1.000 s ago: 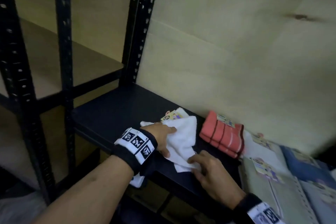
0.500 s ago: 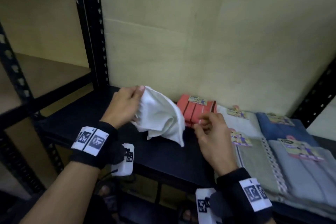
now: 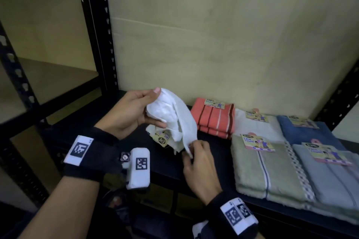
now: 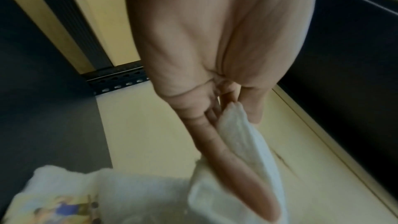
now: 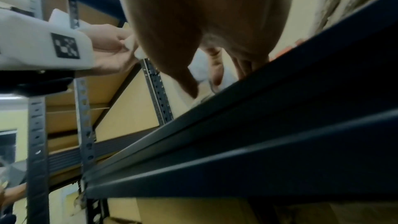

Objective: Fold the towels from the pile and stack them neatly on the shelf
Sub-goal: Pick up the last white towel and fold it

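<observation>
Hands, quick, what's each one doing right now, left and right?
Left hand: grips the top of the white towel, lifted above the shelf.
Right hand: pinches the towel's lower edge.

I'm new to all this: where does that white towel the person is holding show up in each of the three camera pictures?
Head: white towel at centre, held up over the dark shelf by the left hand, the right hand pinching its lower edge.
Left wrist: bottom centre, between the fingers.
Right wrist: upper centre, mostly hidden behind the right hand.
Shared landmark: the dark shelf.
</observation>
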